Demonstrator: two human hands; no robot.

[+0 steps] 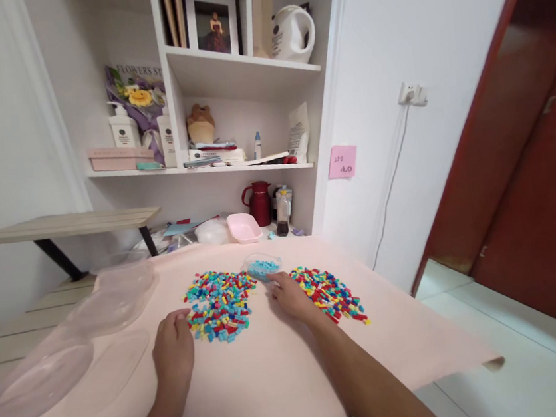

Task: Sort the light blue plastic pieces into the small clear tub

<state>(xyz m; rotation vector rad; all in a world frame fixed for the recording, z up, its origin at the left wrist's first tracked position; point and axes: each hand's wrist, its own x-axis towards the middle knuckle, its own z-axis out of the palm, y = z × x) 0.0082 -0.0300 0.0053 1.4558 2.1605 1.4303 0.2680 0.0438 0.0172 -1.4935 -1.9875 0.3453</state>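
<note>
Small bright plastic building bricks lie in a left pile (221,305) and a right pile (327,290) on the pink tablecloth (258,385). Between them, toward the back, a clear shallow container (249,270) holds light blue bricks (264,266). My right hand (290,295) is at the container's front edge; its index finger reaches toward the blue bricks, and no brick shows in it. At the near left edge of the left pile is my left hand (173,344), its fingers curled together. Whatever its fingertips may hold is hidden.
Clear plastic trays (112,297) and a clear lid (110,368) lie at the left. Behind the bricks stand a pink bowl (244,228), a red jug (259,204) and a bottle (283,213). A wooden shelf stand (64,225) rises at the left.
</note>
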